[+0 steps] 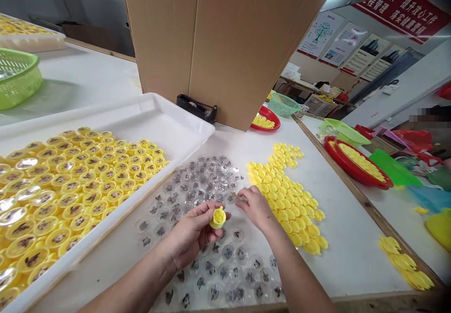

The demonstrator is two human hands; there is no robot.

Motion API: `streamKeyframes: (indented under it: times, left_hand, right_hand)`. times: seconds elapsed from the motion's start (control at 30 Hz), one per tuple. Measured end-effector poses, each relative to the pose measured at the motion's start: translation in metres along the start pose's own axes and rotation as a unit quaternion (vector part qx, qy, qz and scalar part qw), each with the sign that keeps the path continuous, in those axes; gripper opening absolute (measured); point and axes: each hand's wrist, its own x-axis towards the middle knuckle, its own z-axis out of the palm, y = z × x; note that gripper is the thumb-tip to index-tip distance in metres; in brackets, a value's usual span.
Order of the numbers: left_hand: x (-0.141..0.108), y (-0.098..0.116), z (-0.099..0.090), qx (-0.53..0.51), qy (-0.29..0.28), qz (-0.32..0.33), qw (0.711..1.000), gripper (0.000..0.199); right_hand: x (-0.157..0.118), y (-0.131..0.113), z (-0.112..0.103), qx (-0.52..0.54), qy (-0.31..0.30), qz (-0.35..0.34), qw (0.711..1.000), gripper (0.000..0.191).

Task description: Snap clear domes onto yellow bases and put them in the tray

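Between the fingers of my left hand (197,230) sits a small round yellow plastic cup (219,216) with a little loop, its hollow side toward me. My right hand (254,206) is just to the right, fingers bent together over the clear discs; whether anything is pinched in them is hidden. Clear plastic discs (211,181) with dark printed figures are spread on the table under and around both hands. To the right of my right hand lies a patch of flat yellow pieces (291,200). At left, a white tray (183,120) holds rows of yellow cups with printed faces (81,186).
A tall cardboard box (218,45) stands at the back, with a black tape dispenser (197,108) at its foot. Red trays (359,162) and green baskets (283,104) are to the right. Another green basket (21,80) stands far left. A person is partly visible at the right edge.
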Motion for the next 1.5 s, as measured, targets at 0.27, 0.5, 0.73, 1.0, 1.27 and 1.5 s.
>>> streamKeyframes:
  times: [0.27, 0.5, 0.73, 1.0, 1.27, 1.5]
  left_hand:
    - [-0.002, -0.001, 0.004, 0.002, 0.002, -0.001, 1.0, 0.01]
    - [-0.002, -0.008, 0.004, 0.019, -0.011, 0.004, 1.0, 0.021]
    - [-0.002, -0.013, 0.002, 0.02, -0.033, 0.02, 0.999, 0.028]
    - [0.001, -0.018, 0.001, 0.037, -0.032, 0.037, 0.998, 0.03]
    - [0.0, -0.021, 0.001, 0.073, -0.054, 0.036, 0.995, 0.035]
    - [0.0, -0.02, 0.002, 0.091, -0.044, 0.059, 0.993, 0.038]
  right_hand:
    - [-0.051, -0.009, -0.016, 0.206, -0.01, 0.052, 0.977, 0.018]
    - [-0.078, -0.049, -0.011, 0.586, -0.069, 0.104, 0.801, 0.016]
    - [-0.074, -0.051, 0.006, 0.538, -0.039, 0.099, 0.836, 0.017]
    - [-0.078, -0.053, -0.01, 0.313, -0.026, -0.034, 0.949, 0.021]
    - [-0.079, -0.061, -0.023, 0.186, -0.03, -0.061, 0.98, 0.024]
    - [-0.083, -0.061, -0.017, 0.111, 0.024, -0.127, 0.985, 0.024]
